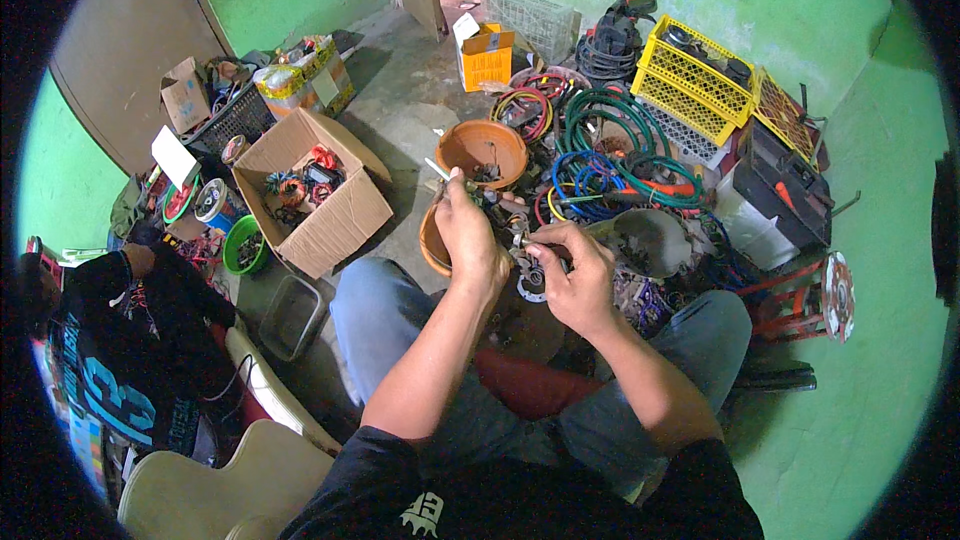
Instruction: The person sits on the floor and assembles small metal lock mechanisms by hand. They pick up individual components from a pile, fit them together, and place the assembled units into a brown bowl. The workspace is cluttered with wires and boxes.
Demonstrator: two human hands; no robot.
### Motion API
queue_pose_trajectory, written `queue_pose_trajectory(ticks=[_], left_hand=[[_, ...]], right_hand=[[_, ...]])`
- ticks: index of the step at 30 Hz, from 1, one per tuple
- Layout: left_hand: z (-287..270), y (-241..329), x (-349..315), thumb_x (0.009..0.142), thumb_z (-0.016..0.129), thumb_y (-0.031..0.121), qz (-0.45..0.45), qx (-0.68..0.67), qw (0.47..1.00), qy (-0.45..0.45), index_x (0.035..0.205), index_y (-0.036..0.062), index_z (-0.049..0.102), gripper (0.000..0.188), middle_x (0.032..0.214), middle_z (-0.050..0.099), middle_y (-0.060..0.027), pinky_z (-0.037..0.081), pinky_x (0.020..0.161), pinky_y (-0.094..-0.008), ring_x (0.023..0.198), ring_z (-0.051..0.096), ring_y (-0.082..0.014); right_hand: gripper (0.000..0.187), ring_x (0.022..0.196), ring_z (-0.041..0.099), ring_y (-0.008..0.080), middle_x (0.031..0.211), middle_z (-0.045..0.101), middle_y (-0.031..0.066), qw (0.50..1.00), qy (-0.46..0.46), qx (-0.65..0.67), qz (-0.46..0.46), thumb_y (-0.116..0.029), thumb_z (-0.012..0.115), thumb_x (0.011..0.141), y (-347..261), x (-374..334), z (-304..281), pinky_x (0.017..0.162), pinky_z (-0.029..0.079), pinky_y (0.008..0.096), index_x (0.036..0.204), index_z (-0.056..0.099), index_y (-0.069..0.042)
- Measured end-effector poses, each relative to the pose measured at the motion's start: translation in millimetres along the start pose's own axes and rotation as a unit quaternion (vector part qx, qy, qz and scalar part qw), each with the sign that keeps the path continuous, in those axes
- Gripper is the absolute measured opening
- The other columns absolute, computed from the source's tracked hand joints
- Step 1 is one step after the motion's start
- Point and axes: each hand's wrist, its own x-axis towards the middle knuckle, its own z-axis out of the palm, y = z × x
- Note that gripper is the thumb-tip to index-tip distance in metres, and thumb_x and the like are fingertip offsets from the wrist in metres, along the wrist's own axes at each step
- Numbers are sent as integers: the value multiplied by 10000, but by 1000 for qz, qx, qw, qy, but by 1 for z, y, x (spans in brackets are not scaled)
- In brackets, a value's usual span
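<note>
My left hand is closed around a slim tool; its pale, stick-like end juts up past the thumb, and its kind is unclear. My right hand pinches a small metal piece between thumb and fingertips, too small to name. Just under the right fingertips is a round metal part with a ring-shaped rim. Both hands are in front of me, above my lap and between my knees. An orange-brown clay-coloured bowl with dark bits in it stands beyond my left hand.
Coiled green hose and blue hose lie ahead right, near yellow crates and a black toolbox. A cardboard box of cables stands left. Another person sits at far left beside a chair. A red stool lies right.
</note>
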Motion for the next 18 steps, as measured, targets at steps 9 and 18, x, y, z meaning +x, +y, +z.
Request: queue_pose_trajectory(ticks=[9, 18], left_hand=[[-10, -7, 10, 1029, 422, 332, -43, -29, 999, 6, 973, 14, 486, 329, 739, 569, -105, 558, 534, -348, 596, 625, -217], [-11, -8, 16, 1012, 465, 333, -80, -80, 994, 9, 908, 54, 483, 299, 706, 525, -75, 572, 574, -363, 592, 593, -208]], right_hand=[[85, 801, 677, 214, 853, 693, 125, 990, -4, 96, 101, -44, 670, 887, 10, -6, 7, 741, 511, 325, 916, 616, 15], [177, 845, 599, 140, 884, 660, 86, 975, -27, 158, 154, -159, 631, 952, 16, -6, 6, 795, 477, 310, 931, 609, 15]])
